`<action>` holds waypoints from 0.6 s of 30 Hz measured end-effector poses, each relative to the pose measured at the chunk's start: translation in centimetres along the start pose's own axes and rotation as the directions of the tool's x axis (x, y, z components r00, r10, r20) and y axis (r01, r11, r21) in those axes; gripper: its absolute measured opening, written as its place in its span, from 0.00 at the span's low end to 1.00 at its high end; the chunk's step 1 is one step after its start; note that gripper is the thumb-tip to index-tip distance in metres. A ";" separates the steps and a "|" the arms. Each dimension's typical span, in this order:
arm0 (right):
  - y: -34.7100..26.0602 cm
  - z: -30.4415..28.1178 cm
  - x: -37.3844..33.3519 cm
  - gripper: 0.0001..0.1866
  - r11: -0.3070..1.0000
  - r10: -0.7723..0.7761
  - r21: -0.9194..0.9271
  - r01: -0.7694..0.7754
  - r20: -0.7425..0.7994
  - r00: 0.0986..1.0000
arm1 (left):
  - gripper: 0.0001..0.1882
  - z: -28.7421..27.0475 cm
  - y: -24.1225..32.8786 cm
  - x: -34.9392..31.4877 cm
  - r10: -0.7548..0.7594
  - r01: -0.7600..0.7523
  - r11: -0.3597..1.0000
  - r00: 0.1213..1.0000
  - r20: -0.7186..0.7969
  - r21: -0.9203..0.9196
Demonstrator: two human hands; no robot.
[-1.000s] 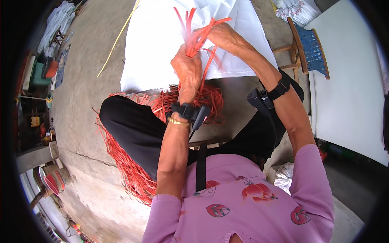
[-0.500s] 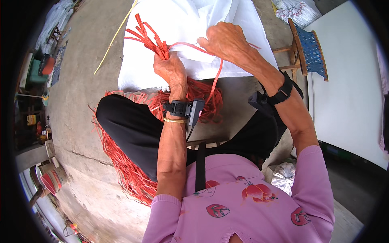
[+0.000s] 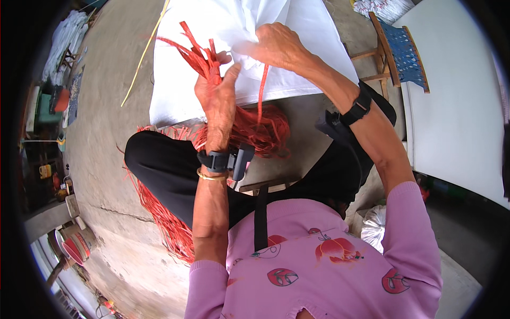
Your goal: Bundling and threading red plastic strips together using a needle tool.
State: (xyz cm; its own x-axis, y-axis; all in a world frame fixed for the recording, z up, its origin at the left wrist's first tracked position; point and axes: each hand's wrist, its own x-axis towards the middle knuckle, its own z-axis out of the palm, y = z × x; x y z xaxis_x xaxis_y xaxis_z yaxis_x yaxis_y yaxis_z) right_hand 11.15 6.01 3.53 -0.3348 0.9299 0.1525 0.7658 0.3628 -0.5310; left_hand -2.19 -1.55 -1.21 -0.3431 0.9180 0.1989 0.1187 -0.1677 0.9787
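Note:
A bundle of red plastic strands stands up out of my left hand, its cut ends fanned toward the upper left. The left fingers wrap behind the bundle, while the thumb is lifted away from it. Close by on the right, my right hand is curled, with blurred fingertips. A single red strand hangs down from beneath that hand, toward a loose red heap between my knees. Both hands are above a white sheet.
More red strands trail along the concrete floor by my left leg. A thin yellow strip lies left of the sheet. At right are a wooden stool with blue webbing and a large white panel.
My right hand has moved left, closer to the bundle. The left thumb has lifted, and the left hand has shifted slightly left and down. The strand that stretched between my hands no longer shows there.

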 end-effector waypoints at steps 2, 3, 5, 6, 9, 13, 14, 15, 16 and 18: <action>0.4 -0.3 0.5 0.24 0.999 0.046 0.026 -0.047 0.049 0.998 | 0.18 1.2 -1.1 -0.7 0.015 -0.015 0.998 1.000 0.000 -0.061; 0.5 -0.5 0.6 0.23 0.995 0.087 0.047 -0.093 0.105 0.991 | 0.19 2.0 -1.1 -0.9 0.027 -0.028 0.992 1.000 -0.006 -0.125; 0.9 -0.8 0.5 0.23 0.997 0.069 0.037 -0.071 0.062 0.996 | 0.17 3.7 -1.2 -0.6 -0.091 0.092 0.995 0.995 -0.038 0.035; 0.6 -0.8 0.6 0.22 0.999 0.035 0.034 -0.036 0.023 0.999 | 0.15 4.1 -2.0 0.1 -0.154 0.158 0.984 0.987 -0.050 0.080; 0.4 -2.5 0.9 0.20 0.998 -0.005 -0.064 0.007 0.032 0.999 | 0.11 4.7 -3.8 1.2 -0.308 0.300 0.949 0.947 -0.092 -0.092; 1.7 -2.2 0.6 0.24 0.947 -0.198 -0.250 0.203 0.048 0.979 | 0.04 3.1 -5.1 2.5 -0.399 0.342 0.898 0.899 -0.183 -0.276; 1.7 -2.4 0.6 0.24 0.946 -0.201 -0.248 0.207 0.051 0.978 | 0.05 2.9 -3.7 2.5 -0.428 0.390 0.893 0.890 -0.157 -0.223; 1.8 -2.5 0.5 0.23 0.917 -0.248 -0.304 0.258 0.071 0.966 | 0.05 2.8 -4.0 2.6 -0.430 0.391 0.893 0.888 -0.162 -0.222; 1.9 -2.5 0.5 0.22 0.882 -0.293 -0.357 0.307 0.095 0.951 | 0.06 2.9 -4.5 2.8 -0.418 0.373 0.898 0.888 -0.191 -0.232; 0.8 -2.7 0.5 0.18 0.851 -0.320 -0.388 0.354 0.152 0.935 | 0.06 2.4 -4.7 2.9 -0.408 0.357 0.904 0.884 -0.226 -0.238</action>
State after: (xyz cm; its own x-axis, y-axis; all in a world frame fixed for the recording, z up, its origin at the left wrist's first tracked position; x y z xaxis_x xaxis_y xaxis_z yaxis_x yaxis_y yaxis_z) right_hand 13.12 6.96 5.44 -0.6414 0.7444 0.1858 0.7463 0.6615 -0.0740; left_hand -1.49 2.72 -5.37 -0.5627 0.7990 -0.2122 -0.2365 0.0904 0.9674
